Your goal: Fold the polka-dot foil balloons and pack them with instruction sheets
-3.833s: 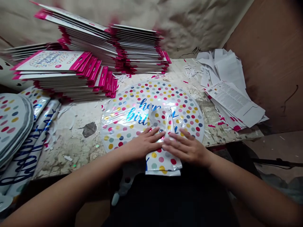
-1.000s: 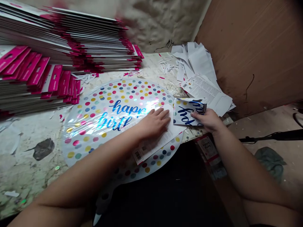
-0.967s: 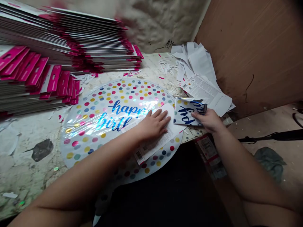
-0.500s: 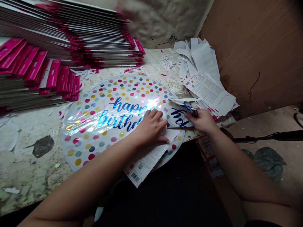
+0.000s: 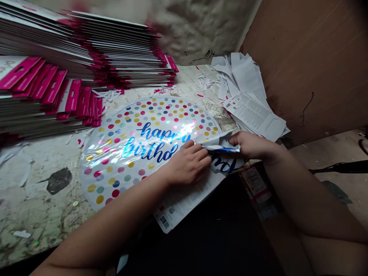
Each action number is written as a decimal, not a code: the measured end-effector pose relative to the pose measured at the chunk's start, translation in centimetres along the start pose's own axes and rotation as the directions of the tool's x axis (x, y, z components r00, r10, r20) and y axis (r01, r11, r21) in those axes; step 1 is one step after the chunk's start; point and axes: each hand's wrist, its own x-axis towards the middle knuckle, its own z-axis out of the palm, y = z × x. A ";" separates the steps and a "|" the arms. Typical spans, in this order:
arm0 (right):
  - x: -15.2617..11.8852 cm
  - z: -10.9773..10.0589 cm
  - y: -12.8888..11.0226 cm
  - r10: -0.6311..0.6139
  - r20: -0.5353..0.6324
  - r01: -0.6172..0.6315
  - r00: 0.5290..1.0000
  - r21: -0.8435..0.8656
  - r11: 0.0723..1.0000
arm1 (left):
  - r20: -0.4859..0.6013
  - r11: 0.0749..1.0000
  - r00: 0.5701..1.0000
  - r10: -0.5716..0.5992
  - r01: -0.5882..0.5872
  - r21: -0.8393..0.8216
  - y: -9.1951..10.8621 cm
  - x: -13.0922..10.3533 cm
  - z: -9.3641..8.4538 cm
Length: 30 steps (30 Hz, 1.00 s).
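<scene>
Gripping creased, glossy foil (image 5: 216,146), the right hand (image 5: 250,145) sat beside the left hand (image 5: 188,163), curled over flat printed card (image 5: 185,201), its hold unclear.

Dotted balloon (image 5: 133,168) reads "happy birthd"; card (image 5: 186,201) print too small.

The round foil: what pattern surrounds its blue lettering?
Multicoloured dots on white; the round foil shows best in the head view.
</scene>
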 end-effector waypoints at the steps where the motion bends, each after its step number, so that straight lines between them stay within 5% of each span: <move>1: 0.3 0.1 -0.2 0.023 -0.013 -0.021 1.000 0.116 0.993 | 0.005 1.000 1.000 -0.009 0.009 -0.001 0.0 0.0 0.0; 5: 0.8 0.8 -0.6 0.085 -0.121 -0.028 0.989 0.408 0.913 | 0.009 1.000 1.000 -0.016 0.016 -0.010 0.1 -0.1 -0.1; 9: 0.4 1.6 -0.5 -0.127 -0.228 0.165 0.965 0.159 0.973 | 0.001 1.000 1.000 0.001 -0.001 -0.028 0.3 -0.1 -0.4; 15: 0.0 2.3 -0.8 -0.114 -0.241 0.089 0.964 -0.114 0.990 | 0.018 0.999 0.999 0.028 -0.028 -0.042 0.5 0.2 -0.8; 18: 0.2 2.6 -1.4 -0.104 -0.149 0.110 0.983 0.033 0.993 | 0.026 0.999 1.000 0.003 -0.002 -0.039 0.7 0.3 -1.0; 22: 0.8 3.0 -1.9 0.058 -0.062 -0.028 0.996 0.398 0.917 | 0.043 0.999 0.998 -0.042 0.043 -0.021 0.9 0.1 -0.9; 30: 1.3 2.9 -4.1 -0.054 -0.102 0.084 0.993 0.313 0.946 | -0.013 0.993 0.996 -0.085 0.085 0.079 0.9 -0.1 -1.6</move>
